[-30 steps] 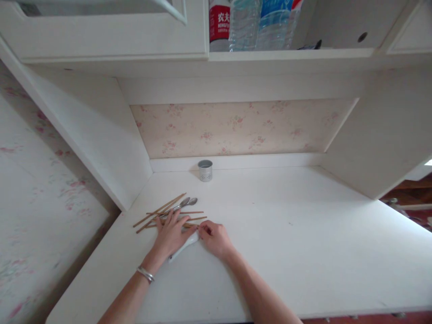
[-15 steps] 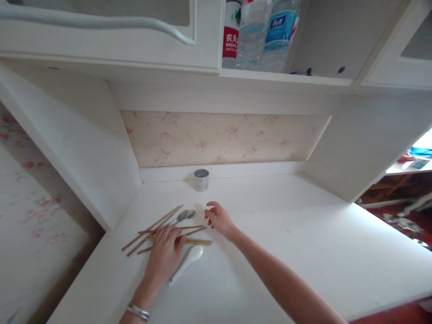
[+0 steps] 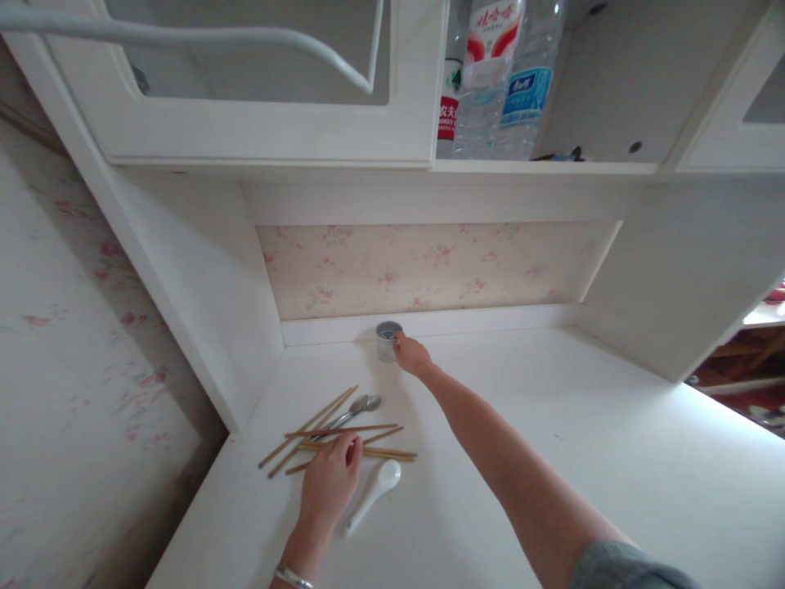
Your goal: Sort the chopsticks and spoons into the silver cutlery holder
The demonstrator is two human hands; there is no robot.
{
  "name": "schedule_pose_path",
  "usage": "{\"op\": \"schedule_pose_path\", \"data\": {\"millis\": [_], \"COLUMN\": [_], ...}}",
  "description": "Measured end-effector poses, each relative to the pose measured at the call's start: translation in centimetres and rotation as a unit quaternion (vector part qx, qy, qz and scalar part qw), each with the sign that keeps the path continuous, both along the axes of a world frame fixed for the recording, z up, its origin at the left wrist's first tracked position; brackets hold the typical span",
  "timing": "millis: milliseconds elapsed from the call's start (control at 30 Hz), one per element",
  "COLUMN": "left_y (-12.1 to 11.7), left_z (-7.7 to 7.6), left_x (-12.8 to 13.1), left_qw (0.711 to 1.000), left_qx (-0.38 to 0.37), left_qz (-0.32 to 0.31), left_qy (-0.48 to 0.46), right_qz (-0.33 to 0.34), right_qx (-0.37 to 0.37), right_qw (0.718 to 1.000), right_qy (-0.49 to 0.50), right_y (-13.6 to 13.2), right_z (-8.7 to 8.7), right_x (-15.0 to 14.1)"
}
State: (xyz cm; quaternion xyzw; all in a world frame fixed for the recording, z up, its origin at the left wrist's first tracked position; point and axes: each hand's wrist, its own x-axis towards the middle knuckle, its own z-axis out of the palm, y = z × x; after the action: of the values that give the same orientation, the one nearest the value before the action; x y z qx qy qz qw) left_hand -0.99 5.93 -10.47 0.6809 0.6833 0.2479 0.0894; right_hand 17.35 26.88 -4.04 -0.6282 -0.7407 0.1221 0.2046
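A small grey metal cup [image 3: 385, 350] with an open top stands at the back of the white desktop. My right hand [image 3: 412, 355] is closed on its right side, fingers at the rim. Several wooden chopsticks [image 3: 392, 453] lie crossed in a loose pile at the left. My left hand [image 3: 331, 478] rests over their near side with curled fingers; what its fingertips hold, if anything, is hidden. Two metal spoons [image 3: 363, 404] lie at the far side of the pile, handles partly under the chopsticks. A white soup spoon [image 3: 379, 489] lies just right of my left hand.
The desktop [image 3: 521, 458] is bounded by a low back ledge, a left side panel [image 3: 202, 303] and a right panel [image 3: 662, 270]. Overhead hangs a white cabinet [image 3: 257, 131] with plastic bottles [image 3: 491, 90] on its open shelf. A white cable [image 3: 202, 34] crosses the top left.
My right hand has moved away from beside the spoons, back to the cup, and closed on it. My left hand has curled its fingers at the chopsticks. The view has shifted left and up.
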Motion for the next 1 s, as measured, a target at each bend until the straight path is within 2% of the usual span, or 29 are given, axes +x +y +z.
{"op": "schedule_pose_path", "data": {"millis": [233, 367, 500, 667, 767, 867, 1000], "left_y": [0.0, 0.2, 0.4, 0.3, 0.3, 0.6, 0.8], "left_z": [0.3, -0.1, -0.5, -0.7, -0.8, -0.8, -0.8], "left_x": [0.1, 0.1, 0.1, 0.2, 0.3, 0.2, -0.1], "left_qw": [0.999, 0.998, 0.998, 0.998, 0.996, 0.990, 0.975], "left_qx": [-0.039, -0.051, -0.051, -0.057, -0.065, -0.074, -0.088], "left_qz": [0.020, 0.021, 0.018, 0.018, 0.022, 0.026, 0.056], "left_qy": [0.001, 0.034, 0.028, -0.013, -0.057, -0.118, -0.194], "right_qz": [0.007, 0.031, 0.040, 0.035, 0.055, 0.087, 0.108], "right_qx": [0.047, 0.071, 0.079, 0.078, 0.093, 0.111, 0.126], "right_qw": [0.996, 0.988, 0.977, 0.956, 0.956, 0.966, 0.967], "right_qy": [0.070, 0.131, 0.192, 0.281, 0.274, 0.217, 0.192], "right_y": [-2.5, -5.4, -9.3, -14.9, -17.6, -19.2, -19.6], "right_z": [0.0, 0.3, 0.1, -1.3, -2.5, -3.9, -5.4], "right_x": [1.9, 4.6, 7.6, 10.8, 12.4, 13.6, 14.1]}}
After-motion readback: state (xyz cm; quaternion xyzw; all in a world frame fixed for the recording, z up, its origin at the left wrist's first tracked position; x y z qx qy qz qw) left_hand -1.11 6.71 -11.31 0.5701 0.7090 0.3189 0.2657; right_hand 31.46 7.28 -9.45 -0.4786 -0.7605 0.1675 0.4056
